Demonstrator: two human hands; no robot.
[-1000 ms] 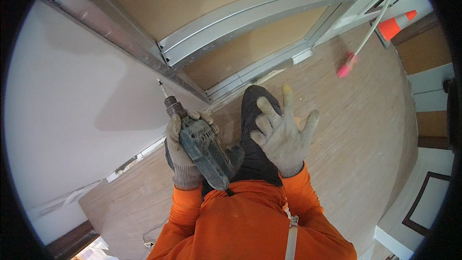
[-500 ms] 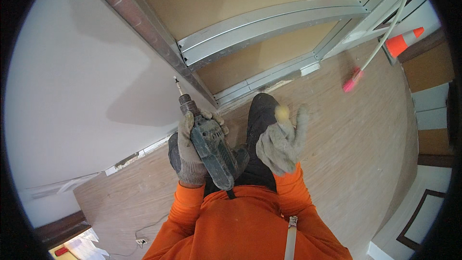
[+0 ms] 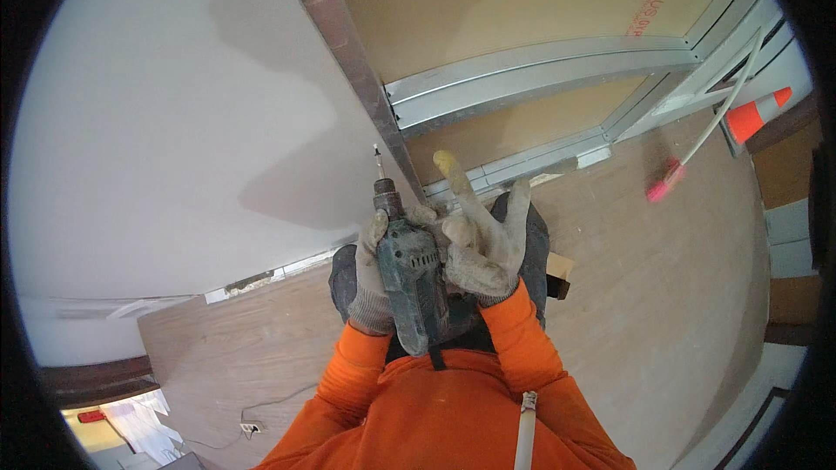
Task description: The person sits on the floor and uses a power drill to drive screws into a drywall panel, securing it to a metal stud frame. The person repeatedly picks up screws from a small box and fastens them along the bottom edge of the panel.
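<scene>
Both my hands wear dusty, light work gloves. My left hand (image 3: 373, 274) is wrapped round a scuffed dark-green power screwdriver (image 3: 411, 283), whose body points away from me, up toward the wall. From its chuck a thin bit (image 3: 380, 167) sticks out; a small dark piece, like a screw, is at its end. Close beside the tool's right side is my right hand (image 3: 488, 248). Two of its fingers stretch out and apart, one with a yellowed tip, while others are bent near the tool. I see nothing in it, though its palm is partly hidden.
A pale wall panel (image 3: 174, 157) stands at the left, edged by a metal stud (image 3: 348, 43). Right of it is metal framing (image 3: 540, 70) over tan board. A pink-bristled broom (image 3: 666, 181) and an orange traffic cone (image 3: 749, 120) are far right. A cord (image 3: 270, 402) crosses the floor.
My right hand has moved left, up against the power screwdriver's side, fingers now reaching toward the framing. The view has shifted, so the tool and wall appear further right. A small box-like thing shows beside my right leg.
</scene>
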